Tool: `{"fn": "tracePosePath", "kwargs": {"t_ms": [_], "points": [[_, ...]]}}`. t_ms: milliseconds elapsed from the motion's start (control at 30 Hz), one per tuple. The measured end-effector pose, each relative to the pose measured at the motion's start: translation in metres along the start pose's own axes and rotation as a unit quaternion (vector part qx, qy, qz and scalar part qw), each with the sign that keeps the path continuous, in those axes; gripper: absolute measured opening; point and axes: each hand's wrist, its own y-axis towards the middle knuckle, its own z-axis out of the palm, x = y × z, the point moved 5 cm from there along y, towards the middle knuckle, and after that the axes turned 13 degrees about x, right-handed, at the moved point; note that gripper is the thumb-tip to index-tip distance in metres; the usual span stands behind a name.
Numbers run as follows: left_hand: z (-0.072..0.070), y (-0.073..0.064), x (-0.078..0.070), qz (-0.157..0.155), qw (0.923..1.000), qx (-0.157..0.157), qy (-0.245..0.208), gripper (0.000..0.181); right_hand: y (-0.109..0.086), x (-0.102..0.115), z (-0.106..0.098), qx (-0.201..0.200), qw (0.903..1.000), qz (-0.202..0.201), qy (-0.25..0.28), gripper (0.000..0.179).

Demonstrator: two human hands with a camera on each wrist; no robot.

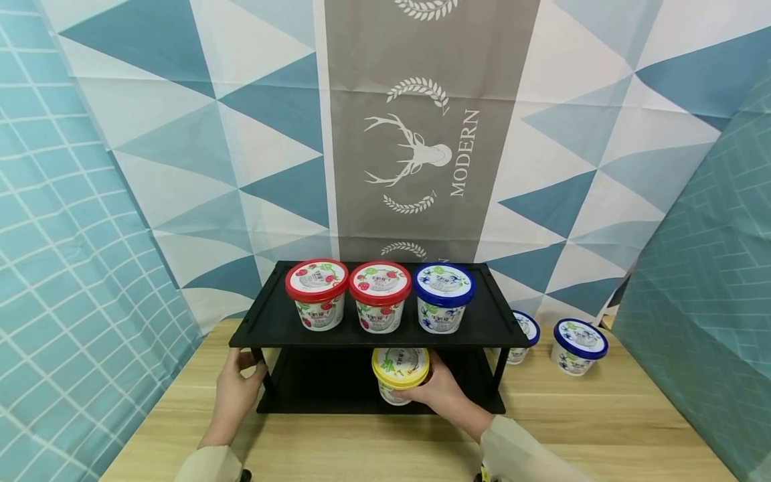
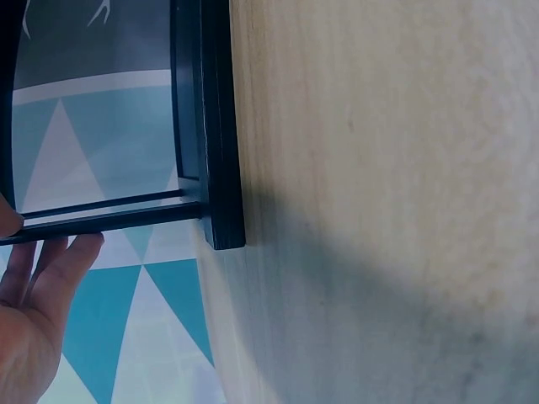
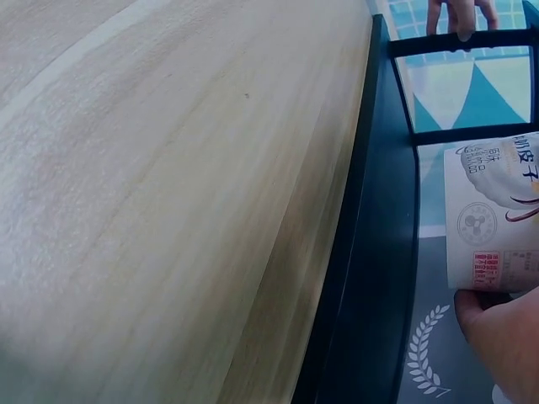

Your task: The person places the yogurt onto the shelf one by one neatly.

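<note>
In the head view my right hand (image 1: 444,396) holds a white printed tub with a yellow lid (image 1: 400,367), thumb at the front and fingers round its right side. The tub is at the lower level of a black two-tier shelf (image 1: 325,393). In the right wrist view the thumb (image 3: 497,332) lies against the end of the tub (image 3: 488,223). My left hand (image 1: 236,391) grips the shelf's front left post (image 2: 109,222), thumb on one side and fingers on the other. On the top tier stand two red-lidded tubs (image 1: 379,298) and one blue-lidded tub (image 1: 444,298).
Two more blue-lidded tubs stand on the wooden table (image 1: 337,445) right of the shelf; the nearer one to it (image 1: 523,335) is partly hidden by the shelf, the other (image 1: 578,347) farther right. A patterned cloth (image 1: 421,154) hangs behind, with blue cloths at both sides.
</note>
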Motion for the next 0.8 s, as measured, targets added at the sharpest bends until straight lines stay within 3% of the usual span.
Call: {"fn": "tracePosePath", "kwargs": {"t_ms": [800], "points": [[-0.001,-0.001,-0.002,-0.007,0.9998,0.019,-0.006,0.036,0.007,0.007,0.013,0.017,0.9996,-0.013,0.018,0.093]]}}
